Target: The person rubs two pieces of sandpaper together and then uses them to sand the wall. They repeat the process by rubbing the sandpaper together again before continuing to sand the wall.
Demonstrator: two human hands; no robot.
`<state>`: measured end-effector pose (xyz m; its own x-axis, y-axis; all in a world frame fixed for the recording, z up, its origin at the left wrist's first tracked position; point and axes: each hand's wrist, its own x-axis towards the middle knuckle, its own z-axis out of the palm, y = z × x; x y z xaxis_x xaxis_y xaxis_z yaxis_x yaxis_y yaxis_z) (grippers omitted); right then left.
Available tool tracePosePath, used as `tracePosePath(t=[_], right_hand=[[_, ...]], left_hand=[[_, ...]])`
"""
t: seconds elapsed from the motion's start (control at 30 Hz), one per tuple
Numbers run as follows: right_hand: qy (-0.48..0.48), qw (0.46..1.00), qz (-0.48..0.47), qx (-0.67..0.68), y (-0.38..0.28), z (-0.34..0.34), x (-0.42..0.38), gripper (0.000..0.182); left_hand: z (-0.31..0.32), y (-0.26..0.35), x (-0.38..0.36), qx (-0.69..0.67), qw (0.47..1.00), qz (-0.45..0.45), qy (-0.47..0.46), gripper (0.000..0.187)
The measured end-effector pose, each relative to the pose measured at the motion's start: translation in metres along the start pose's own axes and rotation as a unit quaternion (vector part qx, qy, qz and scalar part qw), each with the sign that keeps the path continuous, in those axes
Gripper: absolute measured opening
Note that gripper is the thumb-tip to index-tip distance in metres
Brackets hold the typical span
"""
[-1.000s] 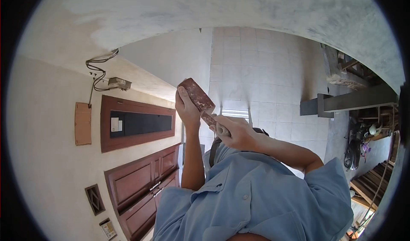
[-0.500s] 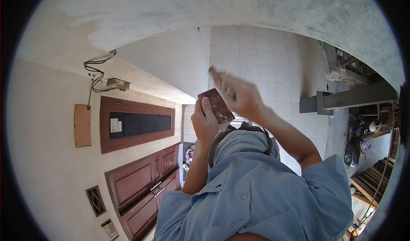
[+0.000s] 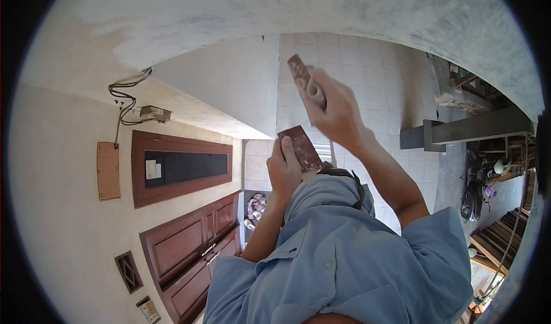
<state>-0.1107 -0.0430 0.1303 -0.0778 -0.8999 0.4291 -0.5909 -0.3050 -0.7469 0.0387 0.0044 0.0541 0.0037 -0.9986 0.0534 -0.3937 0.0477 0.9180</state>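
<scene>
Pale wall tiles (image 3: pixel 367 77) and brown panelled doors (image 3: pixel 189 243) lie behind the person's blue shirt (image 3: pixel 344 255). The left hand (image 3: pixel 284 172) holds a rust-brown flat plate (image 3: pixel 301 147) just above the collar, fingers clamped on its edge. The right hand (image 3: pixel 338 111), raised apart from it, is wrapped tight around a narrow brown tool (image 3: pixel 299 71). Holding the plate level and the right wrist firm should steady each stroke.
</scene>
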Motion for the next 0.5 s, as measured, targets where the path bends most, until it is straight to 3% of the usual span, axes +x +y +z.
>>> tracePosePath(t=[0.13,0.17,0.23,0.37,0.43,0.47,0.5], right_hand=[[-0.123,0.991,-0.044,-0.009,0.006,0.032,-0.060,0.019],[-0.121,0.992,-0.014,0.028,0.001,0.038,-0.076,0.011],[-0.165,0.985,-0.015,0.042,0.007,0.041,-0.093,0.015],[-0.187,0.980,-0.054,0.036,0.016,0.034,-0.083,0.022],[-0.203,0.973,-0.111,0.025,0.021,0.024,-0.067,0.023],[-0.195,0.976,-0.083,0.048,0.020,0.019,-0.063,0.023],[-0.187,0.978,-0.057,0.072,0.018,0.014,-0.059,0.023]], left_hand=[[-0.017,0.002,0.033,-0.009,0.992,0.056,0.114,0.038],[-0.027,0.002,0.044,-0.031,0.991,0.037,0.127,0.038],[-0.042,0.007,0.054,-0.078,0.984,0.009,0.159,0.037],[-0.029,-0.006,0.037,0.072,0.983,0.127,0.113,0.036],[-0.034,0.004,0.042,0.017,0.985,0.062,0.157,0.036],[-0.037,0.007,0.044,-0.010,0.983,0.028,0.181,0.036],[-0.039,0.001,0.049,-0.039,0.980,0.053,0.187,0.037]])
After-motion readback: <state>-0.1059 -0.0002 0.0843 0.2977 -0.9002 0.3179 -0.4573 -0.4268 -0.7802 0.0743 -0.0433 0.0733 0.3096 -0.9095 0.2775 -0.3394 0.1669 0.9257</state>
